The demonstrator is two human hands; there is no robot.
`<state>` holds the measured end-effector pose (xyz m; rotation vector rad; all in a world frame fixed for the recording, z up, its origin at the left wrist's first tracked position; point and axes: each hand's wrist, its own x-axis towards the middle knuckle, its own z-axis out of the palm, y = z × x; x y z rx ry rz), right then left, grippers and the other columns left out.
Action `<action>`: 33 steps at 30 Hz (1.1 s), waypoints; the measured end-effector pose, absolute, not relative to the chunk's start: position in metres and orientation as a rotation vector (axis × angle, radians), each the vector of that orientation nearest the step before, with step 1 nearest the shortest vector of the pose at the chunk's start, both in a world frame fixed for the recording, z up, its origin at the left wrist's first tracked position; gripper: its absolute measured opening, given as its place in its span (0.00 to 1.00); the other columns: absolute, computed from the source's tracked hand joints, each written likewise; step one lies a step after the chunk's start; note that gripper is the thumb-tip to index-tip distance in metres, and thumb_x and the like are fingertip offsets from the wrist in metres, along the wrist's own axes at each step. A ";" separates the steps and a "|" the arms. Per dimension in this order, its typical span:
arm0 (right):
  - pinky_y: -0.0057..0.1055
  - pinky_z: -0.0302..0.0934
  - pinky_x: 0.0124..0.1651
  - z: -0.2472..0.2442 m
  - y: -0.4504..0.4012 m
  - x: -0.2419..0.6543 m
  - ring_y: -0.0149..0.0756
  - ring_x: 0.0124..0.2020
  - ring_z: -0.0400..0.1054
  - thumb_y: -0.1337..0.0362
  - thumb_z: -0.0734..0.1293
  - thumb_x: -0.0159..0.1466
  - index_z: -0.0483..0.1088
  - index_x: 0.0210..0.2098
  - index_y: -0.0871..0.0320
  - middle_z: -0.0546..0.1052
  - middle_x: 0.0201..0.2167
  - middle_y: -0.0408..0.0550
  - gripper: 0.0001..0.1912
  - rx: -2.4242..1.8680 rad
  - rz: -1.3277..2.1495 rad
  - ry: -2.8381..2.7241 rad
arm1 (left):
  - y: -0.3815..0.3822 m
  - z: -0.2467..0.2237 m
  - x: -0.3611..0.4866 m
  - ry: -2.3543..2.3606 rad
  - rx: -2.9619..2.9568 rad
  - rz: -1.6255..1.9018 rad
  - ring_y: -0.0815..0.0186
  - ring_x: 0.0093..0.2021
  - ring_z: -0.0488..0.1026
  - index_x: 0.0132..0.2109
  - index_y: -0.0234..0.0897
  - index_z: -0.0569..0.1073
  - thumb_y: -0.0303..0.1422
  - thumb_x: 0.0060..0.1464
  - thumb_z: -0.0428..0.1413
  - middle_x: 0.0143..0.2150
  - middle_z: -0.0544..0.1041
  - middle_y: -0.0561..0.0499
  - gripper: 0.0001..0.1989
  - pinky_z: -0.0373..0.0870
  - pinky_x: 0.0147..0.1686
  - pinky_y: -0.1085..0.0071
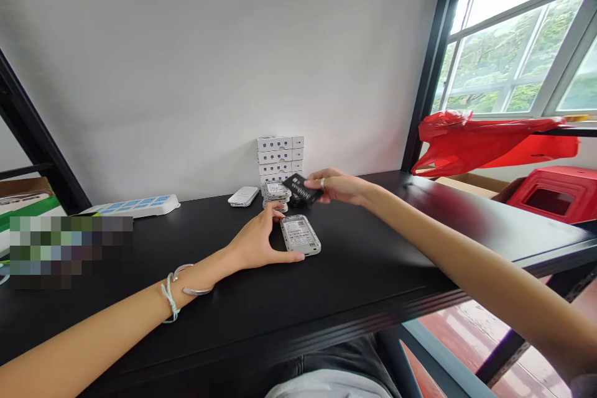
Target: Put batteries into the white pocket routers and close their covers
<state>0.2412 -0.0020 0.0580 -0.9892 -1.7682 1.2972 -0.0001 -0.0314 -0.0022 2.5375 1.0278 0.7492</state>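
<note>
Steadying the open white device (300, 236) on the black tabletop (368, 273), the left hand (254, 241) was the nearer of the two. Its thumb lay along the near edge, its fingertips at the far-left corner: a wide C that held the casing from its left side. Right side of the device unobstructed; inner face up, printed label showing.

The right hand (338, 186) pinched a black flat piece (302, 189) narrowly at its right end, thumb on the upper face; undersides of the fingers mostly hidden, so their exact hold could not be told. White lettering on the piece, slightly blurred.

Key relation: device lay on the near side of the right fingertips and a little left, lower in view. Its long axis ran mostly near to far, far end leaning left. The black piece's long axis slanted more crosswise, free end to the left, so the two were out of line, judged to need a turn before they could match. Piece and device well short of touching.

Beyond, against the wall: small stack of similar devices (276, 191), then white boxes (280, 155).
</note>
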 end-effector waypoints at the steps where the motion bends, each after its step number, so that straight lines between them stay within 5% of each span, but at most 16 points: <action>1: 0.22 0.52 0.19 0.058 0.003 0.246 0.22 0.19 0.57 0.58 0.72 0.56 0.67 0.26 0.62 0.66 0.21 0.41 0.14 -1.040 1.265 -1.660 | -0.031 -0.002 0.000 1.026 2.532 0.744 0.51 0.56 0.67 0.58 0.42 0.52 0.53 0.38 0.63 0.54 0.67 0.41 0.45 0.65 0.54 0.51; 4: 0.21 0.53 0.17 0.051 0.018 0.257 0.21 0.16 0.55 0.65 0.69 0.60 0.68 0.26 0.63 0.66 0.20 0.42 0.10 -1.218 1.180 -1.417 | -0.031 -0.002 0.000 1.020 2.517 0.741 0.50 0.56 0.67 0.57 0.43 0.52 0.53 0.38 0.63 0.54 0.67 0.40 0.45 0.65 0.54 0.51; 10: 0.20 0.66 0.31 0.029 0.027 0.252 0.26 0.25 0.67 0.72 0.70 0.57 0.70 0.28 0.64 0.73 0.24 0.47 0.04 -1.229 1.217 -1.463 | -0.032 -0.002 0.000 1.041 2.513 0.723 0.50 0.56 0.67 0.58 0.42 0.51 0.54 0.37 0.63 0.55 0.67 0.40 0.46 0.64 0.55 0.51; 15: 0.26 0.56 0.23 0.017 0.029 0.243 0.27 0.18 0.59 0.56 0.69 0.58 0.66 0.38 0.61 0.70 0.17 0.39 0.16 -1.419 0.796 -1.816 | -0.032 -0.002 0.001 1.036 2.520 0.732 0.50 0.56 0.67 0.57 0.42 0.51 0.54 0.37 0.63 0.55 0.67 0.40 0.46 0.64 0.54 0.50; 19: 0.27 0.49 0.23 0.028 0.021 0.242 0.27 0.19 0.55 0.46 0.66 0.57 0.64 0.23 0.58 0.62 0.14 0.37 0.22 -1.541 0.334 -2.032 | -0.032 -0.001 0.002 1.056 2.522 0.716 0.50 0.56 0.66 0.57 0.42 0.50 0.54 0.38 0.63 0.55 0.66 0.40 0.45 0.64 0.55 0.50; 23: 0.28 0.51 0.24 0.046 -0.005 0.236 0.26 0.17 0.54 0.42 0.62 0.58 0.65 0.17 0.60 0.62 0.12 0.40 0.28 -1.569 0.681 -2.374 | -0.032 -0.002 0.003 1.070 2.525 0.738 0.51 0.55 0.67 0.57 0.42 0.51 0.55 0.37 0.62 0.54 0.66 0.41 0.45 0.65 0.53 0.51; 28: 0.26 0.48 0.21 0.044 -0.025 0.219 0.24 0.16 0.53 0.59 0.63 0.58 0.63 0.17 0.60 0.66 0.14 0.41 0.16 -1.393 1.036 -2.574 | -0.033 -0.002 0.000 1.060 2.576 0.838 0.51 0.51 0.68 0.55 0.42 0.54 0.55 0.35 0.63 0.49 0.66 0.44 0.45 0.67 0.49 0.53; 33: 0.25 0.49 0.22 0.049 -0.028 0.213 0.24 0.17 0.54 0.63 0.61 0.57 0.63 0.16 0.60 0.66 0.13 0.40 0.14 -1.293 0.932 -2.534 | -0.027 0.000 -0.003 1.026 2.391 1.370 0.57 0.48 0.66 0.50 0.40 0.58 0.53 0.56 0.46 0.46 0.67 0.45 0.25 0.65 0.48 0.58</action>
